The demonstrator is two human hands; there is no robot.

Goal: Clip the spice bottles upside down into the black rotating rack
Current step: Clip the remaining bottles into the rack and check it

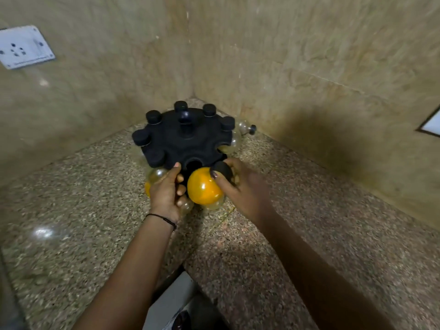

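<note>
I am watching the right hand curling its fingers round the black cap of an orange-filled spice bottle, which is tilting just before the empty front slot of the black rack. The left hand is gripping that rack's near rim, thumb on top, in the tabletop corner.

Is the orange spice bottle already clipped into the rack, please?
No, the right hand holds the orange spice bottle by its cap, outside the black rack.

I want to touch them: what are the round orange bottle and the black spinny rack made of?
The round clear orange-filled bottle looks like glossy plastic or glass, I cannot tell which: a bright glint sits on it. The black round rotating rack looks like matt moulded plastic: dull, no shine.
</note>
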